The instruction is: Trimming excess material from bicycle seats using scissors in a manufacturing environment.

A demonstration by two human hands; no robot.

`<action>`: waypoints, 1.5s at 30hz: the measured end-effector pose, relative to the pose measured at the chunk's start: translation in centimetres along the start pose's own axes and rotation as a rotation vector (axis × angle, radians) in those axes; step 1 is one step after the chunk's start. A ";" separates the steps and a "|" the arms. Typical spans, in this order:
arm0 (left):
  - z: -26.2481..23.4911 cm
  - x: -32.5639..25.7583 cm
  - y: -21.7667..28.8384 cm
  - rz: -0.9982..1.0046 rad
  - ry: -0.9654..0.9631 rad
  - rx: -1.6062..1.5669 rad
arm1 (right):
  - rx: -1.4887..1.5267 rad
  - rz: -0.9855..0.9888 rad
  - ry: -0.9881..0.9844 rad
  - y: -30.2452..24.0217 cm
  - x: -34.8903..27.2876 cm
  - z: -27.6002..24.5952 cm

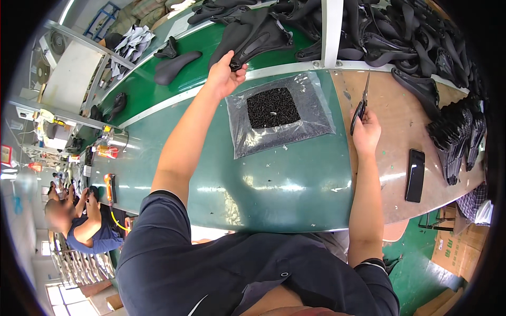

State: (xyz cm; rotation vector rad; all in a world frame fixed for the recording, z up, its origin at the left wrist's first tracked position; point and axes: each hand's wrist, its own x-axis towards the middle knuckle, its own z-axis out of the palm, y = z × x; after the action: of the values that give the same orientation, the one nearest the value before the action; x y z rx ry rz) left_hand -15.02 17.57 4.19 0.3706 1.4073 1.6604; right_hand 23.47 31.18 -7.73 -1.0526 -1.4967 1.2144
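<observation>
Above the far edge of the table, my left hand [225,79] has its fingers closed on the narrow end of a black bicycle saddle [257,45], whose underside partly shows. My right hand [367,129] grips the black handles of a pair of scissors [365,95], their blades pointing away from me. Between my hands lies a clear plastic bag [319,118] with a dark heap of small black screw-like pieces [273,108] in its middle. Left of my left hand another black saddle [176,67] rests on the green conveyor belt [142,87].
A large pile of black saddles [390,37] fills the far right, behind a white post [331,31]. Stacked black parts [453,131] and a phone [415,175] lie on the brown board. A power screwdriver [109,188] stands at left; beyond it sits a co-worker [89,224].
</observation>
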 end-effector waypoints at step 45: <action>1.0 -25.5 -14.6 0.606 -0.261 1.415 | 0.015 0.155 -0.247 -7.9 -16.6 -7.1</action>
State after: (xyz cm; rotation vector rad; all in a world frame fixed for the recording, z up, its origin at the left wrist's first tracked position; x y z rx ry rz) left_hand 6.06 -2.37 -0.65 1.8476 2.1746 0.6456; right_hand 33.45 15.41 -1.46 -1.0540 -1.6125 1.5065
